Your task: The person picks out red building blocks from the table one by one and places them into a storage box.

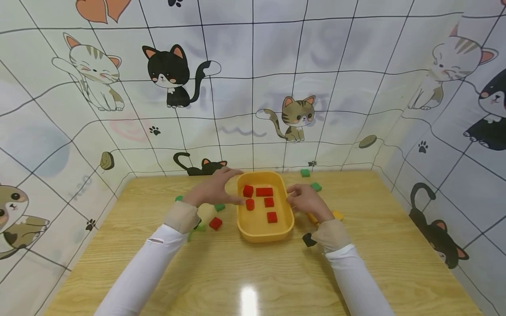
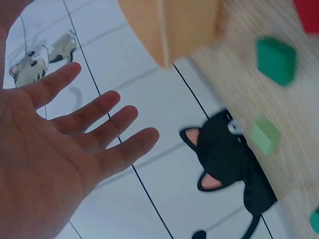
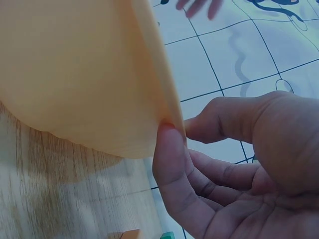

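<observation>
A yellow plastic tray (image 1: 265, 233) stands in the middle of the table with several red blocks (image 1: 264, 192) inside. My right hand (image 1: 308, 202) is at the tray's right side; in the right wrist view, its thumb and bent fingers (image 3: 169, 154) pinch the tray's rim (image 3: 167, 74). My left hand (image 1: 213, 189) is by the left rim, thumb and fingers spread. The left wrist view shows that palm (image 2: 45, 159) with nothing in it, apart from the tray's corner (image 2: 169, 30).
Left of the tray lie a red block (image 1: 215, 223), a green block (image 1: 219, 206) and light green pieces (image 1: 200, 228). Green blocks (image 1: 316, 187), yellow pieces (image 1: 337, 215) and a black block (image 1: 309, 239) lie on the right. A cat-print backdrop (image 1: 237, 96) encloses the wooden table (image 1: 213, 272).
</observation>
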`<state>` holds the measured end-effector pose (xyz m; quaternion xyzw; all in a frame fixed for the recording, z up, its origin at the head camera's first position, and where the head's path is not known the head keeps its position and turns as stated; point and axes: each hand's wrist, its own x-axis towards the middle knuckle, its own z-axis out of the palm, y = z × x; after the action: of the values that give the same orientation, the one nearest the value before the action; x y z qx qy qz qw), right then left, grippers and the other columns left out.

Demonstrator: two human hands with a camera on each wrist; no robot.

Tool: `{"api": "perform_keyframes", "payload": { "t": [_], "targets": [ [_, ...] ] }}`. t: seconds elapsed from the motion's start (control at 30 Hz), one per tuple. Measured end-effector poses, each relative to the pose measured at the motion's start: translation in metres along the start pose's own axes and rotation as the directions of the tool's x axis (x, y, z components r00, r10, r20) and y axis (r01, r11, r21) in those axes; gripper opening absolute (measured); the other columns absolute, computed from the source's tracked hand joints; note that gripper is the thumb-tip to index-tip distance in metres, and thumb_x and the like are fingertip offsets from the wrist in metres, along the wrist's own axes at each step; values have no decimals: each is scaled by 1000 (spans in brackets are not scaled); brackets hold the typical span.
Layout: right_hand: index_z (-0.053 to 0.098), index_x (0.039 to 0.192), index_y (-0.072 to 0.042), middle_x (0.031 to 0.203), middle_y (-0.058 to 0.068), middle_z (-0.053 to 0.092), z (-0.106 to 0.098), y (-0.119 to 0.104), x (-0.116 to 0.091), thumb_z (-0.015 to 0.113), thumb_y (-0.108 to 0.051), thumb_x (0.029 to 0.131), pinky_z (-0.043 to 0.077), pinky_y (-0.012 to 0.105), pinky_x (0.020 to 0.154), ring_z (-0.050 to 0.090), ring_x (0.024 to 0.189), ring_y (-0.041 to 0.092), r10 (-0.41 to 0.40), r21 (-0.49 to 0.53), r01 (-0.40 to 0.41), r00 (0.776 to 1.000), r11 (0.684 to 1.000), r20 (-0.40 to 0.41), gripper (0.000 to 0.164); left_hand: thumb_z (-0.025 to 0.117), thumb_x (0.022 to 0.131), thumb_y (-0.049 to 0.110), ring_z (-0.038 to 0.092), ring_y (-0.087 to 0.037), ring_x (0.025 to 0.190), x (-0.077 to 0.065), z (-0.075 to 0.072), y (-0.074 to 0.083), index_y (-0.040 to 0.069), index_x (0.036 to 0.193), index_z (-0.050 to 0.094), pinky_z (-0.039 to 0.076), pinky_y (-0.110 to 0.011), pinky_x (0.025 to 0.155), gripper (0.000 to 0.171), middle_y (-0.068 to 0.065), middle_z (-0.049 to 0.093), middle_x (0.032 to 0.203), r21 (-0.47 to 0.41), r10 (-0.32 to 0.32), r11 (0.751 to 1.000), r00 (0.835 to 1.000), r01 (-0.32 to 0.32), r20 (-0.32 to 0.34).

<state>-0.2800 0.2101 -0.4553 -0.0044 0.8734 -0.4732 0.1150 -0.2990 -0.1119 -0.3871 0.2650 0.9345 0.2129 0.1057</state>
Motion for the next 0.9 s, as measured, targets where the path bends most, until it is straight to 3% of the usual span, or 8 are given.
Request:
{"api": "perform_keyframes", "payload": {
  "t": [0.2,0.4,0.6,0.8,0.9],
  "targets": [
    [58,140,4,118,22,70,0,1,1,60,-11,103,66,42,82,74,83,22,-15,1,15,1000,1000,4,40,86,83,58,50,-40,144,-17,7,-17,24,164,40,48,-63,114,99,-15,37,165,10,-51,999,998,52,-29],
    [58,142,3,119,21,70,0,1,2,60,-12,104,66,41,83,74,84,22,-6,-9,6,1000,1000,4,41,89,83,54,38,-43,152,-30,20,-28,22,163,43,45,-66,115,98,-20,33,167,21,-137,990,991,137,-3],
    [58,142,2,119,21,70,0,1,1,60,-12,104,65,43,84,74,85,23,11,-1,-11,1000,1000,4,40,91,82,47,43,-44,148,-37,38,-35,20,160,47,46,-64,115,94,-23,39,163,30,-186,982,982,185,35],
    [58,142,1,118,21,68,0,-1,0,60,-13,103,65,44,86,74,86,24,15,-2,-15,1000,1000,4,41,93,81,41,57,-32,120,-41,51,-44,16,155,54,52,-54,107,87,-21,53,144,47,-168,985,984,165,62],
    [57,142,2,118,21,69,0,-1,0,60,-12,103,65,44,86,74,86,24,3,-7,-3,1000,1000,4,42,93,81,36,57,-25,105,-41,57,-46,15,148,61,53,-48,101,77,-17,57,133,62,-150,987,986,146,76]
  ]
}}
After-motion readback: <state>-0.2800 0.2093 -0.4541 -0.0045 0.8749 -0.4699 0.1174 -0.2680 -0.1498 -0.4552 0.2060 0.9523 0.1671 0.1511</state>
